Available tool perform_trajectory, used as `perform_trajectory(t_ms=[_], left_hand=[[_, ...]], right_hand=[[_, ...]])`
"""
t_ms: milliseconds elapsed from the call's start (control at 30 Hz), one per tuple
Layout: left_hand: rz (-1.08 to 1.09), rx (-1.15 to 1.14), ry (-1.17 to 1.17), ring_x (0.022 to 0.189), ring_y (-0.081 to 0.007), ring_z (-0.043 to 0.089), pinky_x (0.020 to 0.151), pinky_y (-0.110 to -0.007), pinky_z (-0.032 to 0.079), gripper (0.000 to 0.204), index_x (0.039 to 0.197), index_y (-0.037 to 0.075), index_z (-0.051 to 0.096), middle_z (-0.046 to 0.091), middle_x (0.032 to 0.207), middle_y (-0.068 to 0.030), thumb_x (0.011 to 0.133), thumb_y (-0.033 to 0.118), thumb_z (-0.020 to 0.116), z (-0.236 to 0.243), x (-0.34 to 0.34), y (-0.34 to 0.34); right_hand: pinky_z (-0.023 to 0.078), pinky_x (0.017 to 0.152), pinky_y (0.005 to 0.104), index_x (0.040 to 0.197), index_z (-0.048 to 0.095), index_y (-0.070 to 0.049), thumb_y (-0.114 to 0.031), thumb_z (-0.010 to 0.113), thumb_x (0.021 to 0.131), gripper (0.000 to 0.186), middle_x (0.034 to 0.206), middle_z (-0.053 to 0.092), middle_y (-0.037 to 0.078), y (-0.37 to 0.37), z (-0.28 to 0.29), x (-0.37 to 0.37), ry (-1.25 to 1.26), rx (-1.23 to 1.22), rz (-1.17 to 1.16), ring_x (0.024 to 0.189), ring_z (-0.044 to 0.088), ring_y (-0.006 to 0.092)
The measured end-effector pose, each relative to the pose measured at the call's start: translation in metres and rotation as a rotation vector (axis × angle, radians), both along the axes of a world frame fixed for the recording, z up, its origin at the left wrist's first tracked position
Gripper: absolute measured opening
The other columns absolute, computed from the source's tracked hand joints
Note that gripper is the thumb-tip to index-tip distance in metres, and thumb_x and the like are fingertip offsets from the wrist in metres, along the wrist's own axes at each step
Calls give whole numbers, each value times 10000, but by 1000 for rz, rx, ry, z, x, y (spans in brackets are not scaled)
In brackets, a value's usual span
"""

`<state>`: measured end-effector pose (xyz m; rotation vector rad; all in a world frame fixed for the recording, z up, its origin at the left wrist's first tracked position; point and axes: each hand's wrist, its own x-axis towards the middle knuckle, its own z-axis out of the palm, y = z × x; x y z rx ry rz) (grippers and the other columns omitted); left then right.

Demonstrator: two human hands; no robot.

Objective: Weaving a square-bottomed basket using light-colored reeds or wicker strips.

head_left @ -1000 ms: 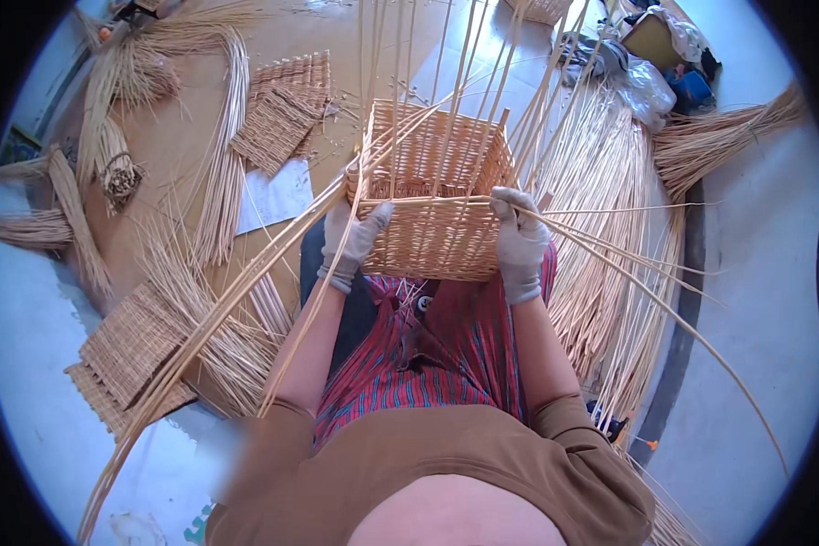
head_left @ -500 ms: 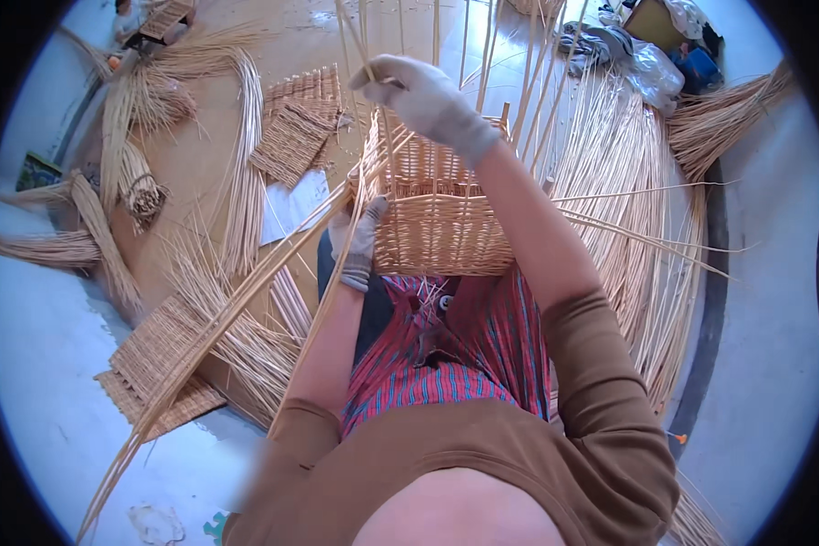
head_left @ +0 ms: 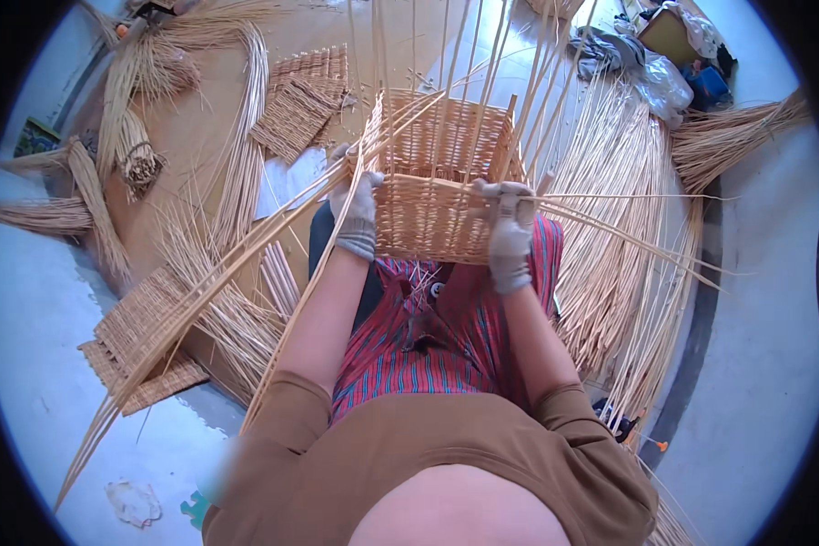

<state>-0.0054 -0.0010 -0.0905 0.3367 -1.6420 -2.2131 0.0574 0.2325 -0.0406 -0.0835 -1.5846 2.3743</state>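
A rectangular woven basket [head_left: 432,223] rests over my striped-fabric-covered lap [head_left: 400,373], with long upright stakes [head_left: 444,64] rising from it. My left hand [head_left: 353,202], in a pale glove with a striped cuff, is closed on the basket's left side, where long loose canes [head_left: 246,255] cross and trail down to the lower left. My right hand [head_left: 508,223], also gloved, is closed at the front right rim; it is a little blurred, and part of what lies under its fingers cannot be made out. Several thin canes stick out rightward beside it.
Loose cane bundles [head_left: 614,237] lie right of me, others [head_left: 141,159] at left. Woven panels [head_left: 291,118] lie beyond my left hand, more [head_left: 146,337] at lower left. A white sheet [head_left: 287,187] is on the floor. Bags and cloths [head_left: 655,82] are piled at back right.
My right hand, raised among the upright stakes half a second ago, has come down to the basket's front right rim. My left hand stays on the left side, slightly higher in view.
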Motion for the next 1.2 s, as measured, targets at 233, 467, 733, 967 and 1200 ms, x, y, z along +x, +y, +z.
perform_trajectory(t_ms=[233,467,733,967,1200], left_hand=[[187,-454,185,1084,-241,641,924,-334,543,307,1231,-17,592,655,1178,-110,971,-69,437,-19,82,19],[-588,-514,-147,647,-104,582,637,-301,509,169,958,50,637,632,757,-46,970,213,681,60,19,58],[-566,-517,-150,685,-95,592,600,-295,506,171,903,42,651,659,778,-49,965,197,688,29,5,51],[-363,-228,-254,491,-93,542,400,-281,466,406,778,115,419,545,691,-5,831,2,805,71,11,85],[-181,-224,-184,517,-109,594,418,-268,466,211,920,52,553,581,726,-31,923,119,753,77,27,85]], right_hand=[[537,740,252,1098,680,-81,-86,681,970,128,1066,742,51,35,5,4,-220,-88,-118,916,687,117],[550,758,286,1047,655,-1,4,654,952,95,1113,717,99,40,23,-20,32,364,-127,917,668,133],[555,665,301,1382,455,-98,-89,567,990,408,1153,685,184,14,65,-90,367,929,-99,922,726,201],[571,682,295,1060,546,-47,-173,455,1085,157,861,694,88,38,23,5,208,368,-120,842,705,188],[530,579,200,1056,603,-83,-125,643,998,82,932,723,75,92,57,13,-128,-29,-267,849,717,163]])
